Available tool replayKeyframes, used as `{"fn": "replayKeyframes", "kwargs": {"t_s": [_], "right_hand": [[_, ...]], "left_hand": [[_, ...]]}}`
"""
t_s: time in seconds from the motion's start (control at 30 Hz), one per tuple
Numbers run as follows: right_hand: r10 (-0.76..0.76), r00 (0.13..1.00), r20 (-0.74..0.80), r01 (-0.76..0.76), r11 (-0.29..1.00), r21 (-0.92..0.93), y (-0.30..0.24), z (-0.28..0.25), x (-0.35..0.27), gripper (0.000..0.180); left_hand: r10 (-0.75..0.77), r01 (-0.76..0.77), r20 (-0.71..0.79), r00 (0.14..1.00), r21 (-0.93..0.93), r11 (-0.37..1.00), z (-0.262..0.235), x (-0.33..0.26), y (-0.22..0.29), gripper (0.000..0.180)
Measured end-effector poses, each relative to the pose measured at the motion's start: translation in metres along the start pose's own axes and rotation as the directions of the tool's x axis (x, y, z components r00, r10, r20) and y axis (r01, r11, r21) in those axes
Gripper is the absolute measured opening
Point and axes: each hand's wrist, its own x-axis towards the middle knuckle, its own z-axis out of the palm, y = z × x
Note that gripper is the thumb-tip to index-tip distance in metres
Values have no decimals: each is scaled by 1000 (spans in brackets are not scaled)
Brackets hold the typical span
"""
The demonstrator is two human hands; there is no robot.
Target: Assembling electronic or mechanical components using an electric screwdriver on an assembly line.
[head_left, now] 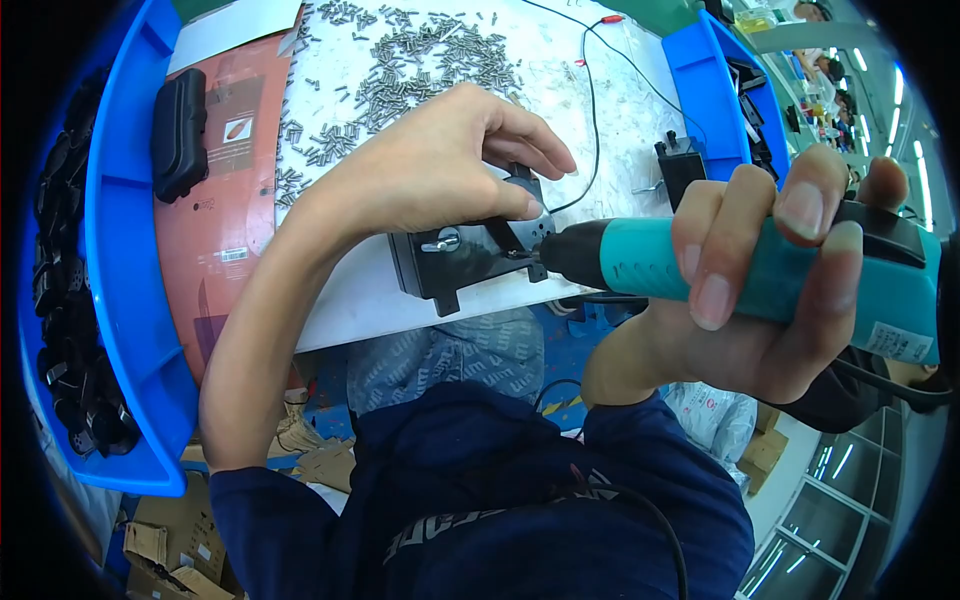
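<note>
The right hand [735, 240], above the white tabletop [630, 150], is gripping a smooth teal power screwdriver [650, 255], its tip meeting an angular black plastic box [470, 262] near the front edge. The left hand [440, 165] is thumb-bracing the box, finger grip unclear. Fastening seems underway, calling next for straight pressure. Small shiny metal cylinders [440, 62] are lying beyond.

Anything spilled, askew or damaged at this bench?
Only the small metal cylinders stand out: they lie loose and scattered across the white tabletop, while black parts sit in the left blue bin. May be deliberate. No obvious damage on the black plastic housing or teal electric screwdriver.
</note>
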Motion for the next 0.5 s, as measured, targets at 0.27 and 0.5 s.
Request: {"fn": "replayKeyframes", "kwargs": {"t_s": [0.27, 0.5], "right_hand": [[-66, 984, -167, 49, 993, -109, 9, 24, 1, 37], [-75, 950, -303, 46, 994, -104, 10, 25, 5, 35]], "left_hand": [[7, -11, -52, 999, -74, 997, 5, 2, 1, 40], [-6, 1, -76, 997, -62, 998, 5, 8, 6, 41]]}}
